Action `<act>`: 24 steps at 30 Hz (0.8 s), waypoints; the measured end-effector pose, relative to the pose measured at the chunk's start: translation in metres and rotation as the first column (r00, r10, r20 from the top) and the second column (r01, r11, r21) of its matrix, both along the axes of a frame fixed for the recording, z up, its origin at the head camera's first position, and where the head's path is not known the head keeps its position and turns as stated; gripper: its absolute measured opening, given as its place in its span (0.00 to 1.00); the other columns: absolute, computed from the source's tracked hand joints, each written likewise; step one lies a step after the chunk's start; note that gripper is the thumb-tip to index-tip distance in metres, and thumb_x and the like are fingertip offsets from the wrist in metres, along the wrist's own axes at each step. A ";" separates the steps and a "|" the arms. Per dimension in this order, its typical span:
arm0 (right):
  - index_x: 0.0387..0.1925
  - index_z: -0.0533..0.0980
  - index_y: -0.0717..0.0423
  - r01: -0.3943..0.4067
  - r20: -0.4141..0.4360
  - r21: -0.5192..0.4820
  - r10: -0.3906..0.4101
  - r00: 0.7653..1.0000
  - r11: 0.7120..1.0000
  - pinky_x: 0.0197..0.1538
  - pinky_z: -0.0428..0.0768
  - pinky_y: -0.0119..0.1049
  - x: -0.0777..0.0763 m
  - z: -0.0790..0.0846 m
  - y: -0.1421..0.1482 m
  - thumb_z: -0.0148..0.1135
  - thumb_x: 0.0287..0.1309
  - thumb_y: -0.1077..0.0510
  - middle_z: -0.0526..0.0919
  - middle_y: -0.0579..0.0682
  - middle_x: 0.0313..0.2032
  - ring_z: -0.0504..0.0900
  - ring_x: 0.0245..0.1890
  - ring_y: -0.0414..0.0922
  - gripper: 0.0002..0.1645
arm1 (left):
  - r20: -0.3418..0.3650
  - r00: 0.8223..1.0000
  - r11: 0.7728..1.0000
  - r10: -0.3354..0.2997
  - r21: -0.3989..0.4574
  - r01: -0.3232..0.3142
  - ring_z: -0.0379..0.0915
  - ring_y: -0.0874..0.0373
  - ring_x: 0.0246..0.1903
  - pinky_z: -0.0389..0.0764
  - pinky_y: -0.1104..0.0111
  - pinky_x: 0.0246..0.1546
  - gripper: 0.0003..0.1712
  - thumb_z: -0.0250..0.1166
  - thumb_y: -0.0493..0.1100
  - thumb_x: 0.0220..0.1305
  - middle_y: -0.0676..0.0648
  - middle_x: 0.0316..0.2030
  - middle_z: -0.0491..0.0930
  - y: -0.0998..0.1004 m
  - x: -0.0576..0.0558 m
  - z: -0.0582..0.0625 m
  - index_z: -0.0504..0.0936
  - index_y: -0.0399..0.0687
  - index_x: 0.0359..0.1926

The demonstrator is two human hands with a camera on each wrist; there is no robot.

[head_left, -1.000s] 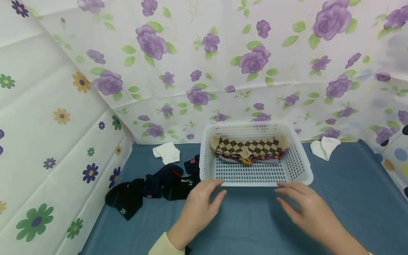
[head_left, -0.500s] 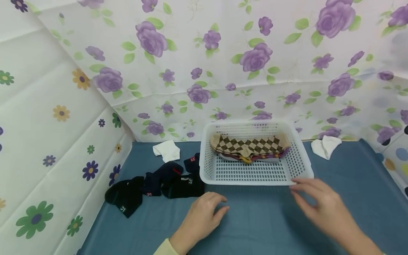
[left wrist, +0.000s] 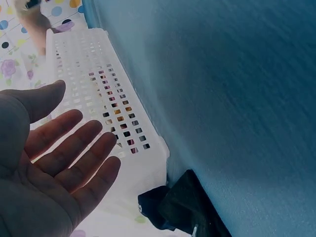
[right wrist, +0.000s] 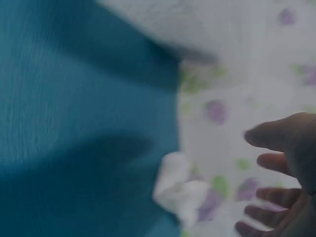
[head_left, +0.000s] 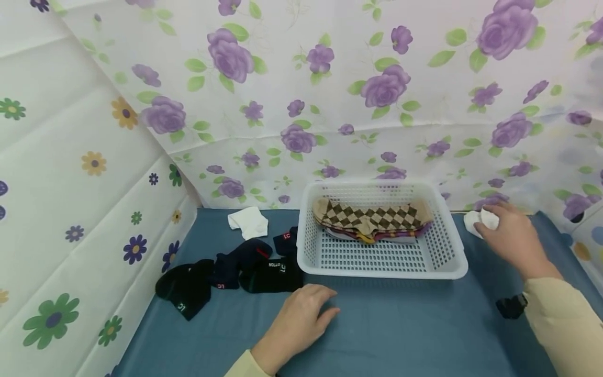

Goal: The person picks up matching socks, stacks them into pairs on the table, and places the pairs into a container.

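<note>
My right hand (head_left: 515, 238) is stretched out at the back right, over a crumpled white sock (head_left: 472, 222) whose right part it covers in the head view. In the right wrist view the spread fingers stand beside that white sock (right wrist: 181, 190) and hold nothing. My left hand (head_left: 299, 319) stays in front of the basket, fingers relaxed, palm bare in the left wrist view. A white perforated basket (head_left: 377, 275) stands at the back middle. Inside it lie folded socks, the top one a brown-and-beige argyle sock (head_left: 377, 215).
Left of the basket lie several dark socks (head_left: 186, 285) with small "LC" lettering, and another white sock (head_left: 249, 222) behind them. The blue tabletop (head_left: 400, 330) ends at a flowered cloth wall (head_left: 264, 104) at the back and left.
My right hand has moved from the basket's front edge right and back to the white sock. My left hand has drawn back slightly from the basket, then stayed put.
</note>
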State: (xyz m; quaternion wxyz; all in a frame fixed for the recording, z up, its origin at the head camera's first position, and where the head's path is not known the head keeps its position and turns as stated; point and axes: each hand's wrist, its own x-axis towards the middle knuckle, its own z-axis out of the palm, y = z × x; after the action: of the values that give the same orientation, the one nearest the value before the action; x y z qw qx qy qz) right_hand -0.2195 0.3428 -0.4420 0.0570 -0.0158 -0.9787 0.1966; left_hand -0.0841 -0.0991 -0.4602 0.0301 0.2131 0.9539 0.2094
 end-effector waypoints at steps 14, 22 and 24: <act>0.61 0.61 0.75 -0.082 0.233 0.154 0.044 0.971 0.985 0.51 0.64 0.69 -0.032 -0.062 0.023 0.56 0.61 0.52 0.63 0.78 0.57 0.63 0.54 0.74 0.36 | 0.015 0.998 0.996 -0.061 -0.063 0.062 0.74 0.66 0.48 0.77 0.63 0.49 0.18 0.61 0.59 0.60 0.60 0.45 0.80 0.003 -0.002 -0.001 0.81 0.60 0.48; 0.41 0.78 0.72 -0.062 0.149 0.162 0.038 0.988 0.985 0.25 0.70 0.46 -0.016 -0.062 0.016 0.60 0.52 0.63 0.81 0.68 0.36 0.77 0.24 0.51 0.16 | 0.081 0.995 0.994 -0.062 -0.085 0.069 0.74 0.65 0.49 0.76 0.62 0.50 0.18 0.61 0.60 0.60 0.60 0.45 0.80 0.008 -0.002 -0.003 0.81 0.61 0.47; 0.38 0.78 0.71 -0.071 0.138 0.147 0.051 0.989 0.987 0.24 0.70 0.44 -0.010 -0.062 0.014 0.62 0.51 0.63 0.82 0.66 0.32 0.76 0.22 0.50 0.15 | 0.089 0.994 0.993 -0.067 -0.091 0.075 0.74 0.65 0.49 0.76 0.61 0.50 0.18 0.61 0.59 0.60 0.60 0.45 0.80 0.009 -0.002 -0.003 0.81 0.61 0.47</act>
State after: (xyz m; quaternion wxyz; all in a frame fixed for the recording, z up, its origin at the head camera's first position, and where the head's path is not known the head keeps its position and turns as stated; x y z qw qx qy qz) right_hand -0.2295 0.3566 -0.5039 -0.0136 0.0054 -0.9924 0.1218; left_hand -0.0858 -0.0898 -0.4632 0.0885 0.2360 0.9523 0.1719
